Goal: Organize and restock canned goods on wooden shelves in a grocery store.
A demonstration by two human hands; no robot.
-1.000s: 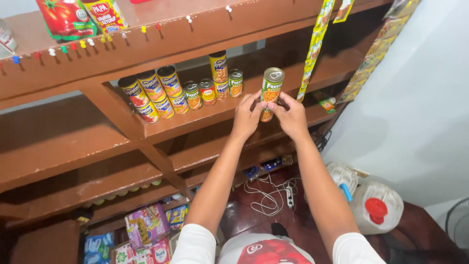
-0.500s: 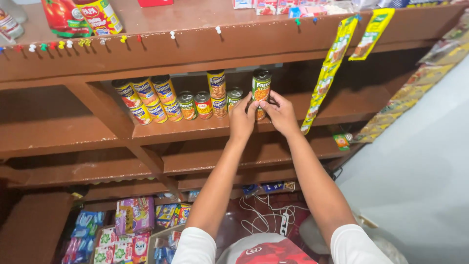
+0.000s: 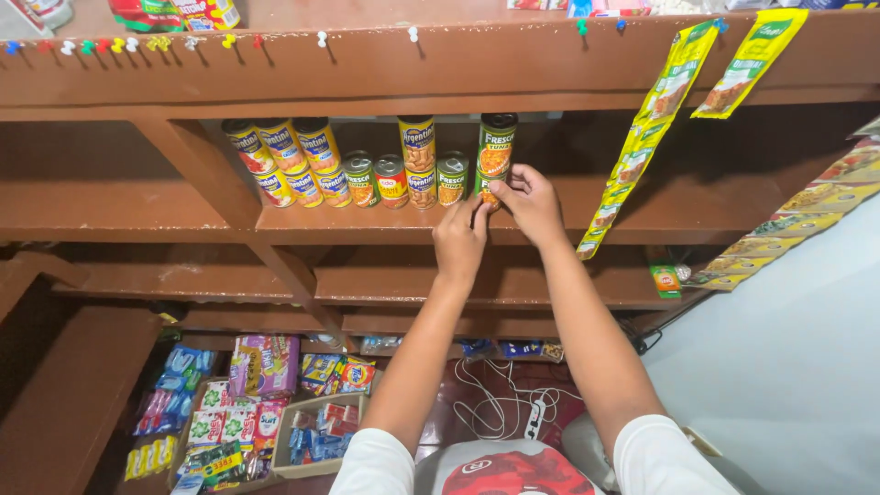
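A green and orange can [image 3: 496,147] stands stacked on a lower can on the brown wooden shelf [image 3: 367,223], at the right end of a row of cans. My right hand [image 3: 529,206] grips the lower can of that stack, which its fingers mostly hide. My left hand [image 3: 461,240] touches the same lower can from the left with its fingertips. Just left stand a short green can [image 3: 451,179], a tall blue and yellow stacked pair [image 3: 418,158], and more cans [image 3: 293,160].
Yellow-green sachet strips [image 3: 655,119] hang from the upper shelf edge at right, below coloured push pins [image 3: 128,44]. Lower shelves sit beneath. Boxes of packets [image 3: 266,403] and a white power strip with cables [image 3: 532,417] lie on the floor.
The view has shifted so the shelf looks level and nearer. Both hands have brought the green and orange can down into the row, and now rest lower, at the bottom can.
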